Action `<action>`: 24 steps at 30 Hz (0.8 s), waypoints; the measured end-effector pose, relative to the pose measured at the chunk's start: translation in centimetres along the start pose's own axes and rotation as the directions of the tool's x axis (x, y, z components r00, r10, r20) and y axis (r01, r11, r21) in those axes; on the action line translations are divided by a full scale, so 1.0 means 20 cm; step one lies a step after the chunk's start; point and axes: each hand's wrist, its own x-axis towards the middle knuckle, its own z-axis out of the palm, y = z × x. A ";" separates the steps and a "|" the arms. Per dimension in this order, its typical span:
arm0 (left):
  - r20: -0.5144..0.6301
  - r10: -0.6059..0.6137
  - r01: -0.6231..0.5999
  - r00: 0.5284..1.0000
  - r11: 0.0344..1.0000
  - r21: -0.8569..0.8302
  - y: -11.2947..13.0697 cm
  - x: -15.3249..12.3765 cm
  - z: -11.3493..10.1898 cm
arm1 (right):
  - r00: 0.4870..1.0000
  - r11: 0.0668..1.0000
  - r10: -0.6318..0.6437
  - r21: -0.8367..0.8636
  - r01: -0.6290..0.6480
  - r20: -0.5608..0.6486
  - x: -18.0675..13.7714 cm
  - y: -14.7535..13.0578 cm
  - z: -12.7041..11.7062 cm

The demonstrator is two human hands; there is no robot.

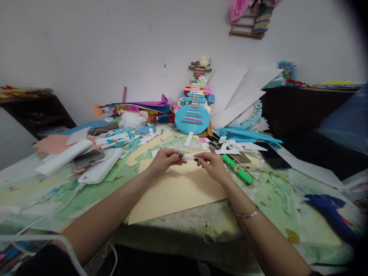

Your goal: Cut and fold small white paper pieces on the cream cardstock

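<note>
Between my two hands stretches a small white paper strip (188, 157), pinched at both ends. My left hand (165, 161) is closed on its left end, thumb and fingers pressed together. At the other end, my right hand (212, 165) grips it the same way. Beneath them lies a cream sheet of card (178, 191), reaching the table's front edge. A bit of white paper (155, 154) shows partly behind my left hand. Just right of my right hand is a green box cutter (238, 169).
A blue paper lute (192, 119) leans on the wall behind. Paper scraps (120, 138) and a white power strip (100, 166) with a cable lie left. A black phone (274, 156) and a blue glue gun (330, 211) lie right. Large white sheets (238, 92) stand behind.
</note>
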 end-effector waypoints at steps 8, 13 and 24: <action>0.100 0.042 -0.064 0.994 0.970 0.235 -0.01 -0.02 0.03 | 0.994 0.997 -0.076 0.005 0.076 0.080 -0.01 -0.03 0.02; 0.096 0.056 -0.082 0.994 0.950 0.300 0.00 -0.04 0.06 | 0.986 0.985 -0.141 -0.084 0.148 0.090 -0.01 -0.02 0.02; 0.135 0.177 -0.186 0.975 0.981 0.058 0.00 -0.05 0.03 | 0.960 0.974 -0.225 -0.077 0.215 -0.168 -0.01 0.03 0.01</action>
